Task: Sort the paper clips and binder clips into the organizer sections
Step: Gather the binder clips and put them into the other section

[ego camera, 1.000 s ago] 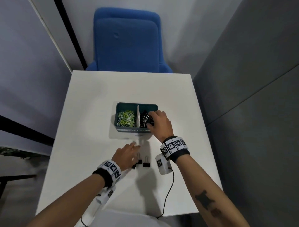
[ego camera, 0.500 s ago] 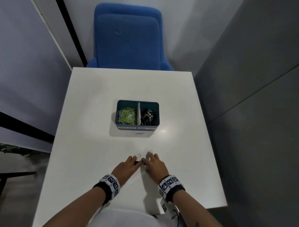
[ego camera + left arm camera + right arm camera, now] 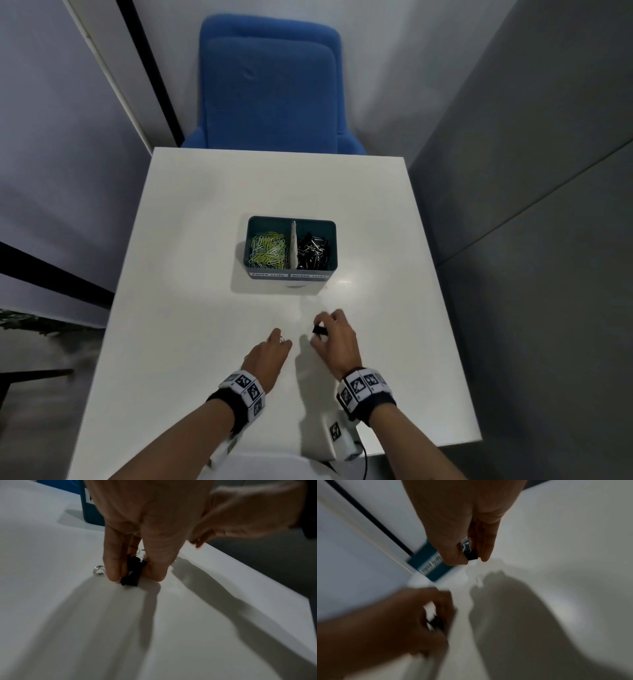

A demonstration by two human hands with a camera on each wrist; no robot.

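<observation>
A teal organizer [image 3: 291,270] stands mid-table; its left section holds green and white paper clips [image 3: 269,248], its right section black binder clips [image 3: 313,250]. My right hand [image 3: 334,337] hovers near the table's front and pinches a black binder clip [image 3: 319,330] [image 3: 471,555] between thumb and fingers. Just left of it, my left hand [image 3: 270,353] pinches another black binder clip [image 3: 133,572] that touches the table; its wire handle [image 3: 98,570] sticks out to the left. In the head view that clip is hidden under the fingers.
The white table [image 3: 191,240] carries only the organizer and my hands. A blue chair [image 3: 270,85] stands behind the far edge. Grey walls close in on the left and right. A cable [image 3: 364,459] hangs from my right wrist over the near edge.
My right hand came back from the organizer's right section to the front of the table, took a binder clip and lifted it. My left hand closed its fingers on the other clip.
</observation>
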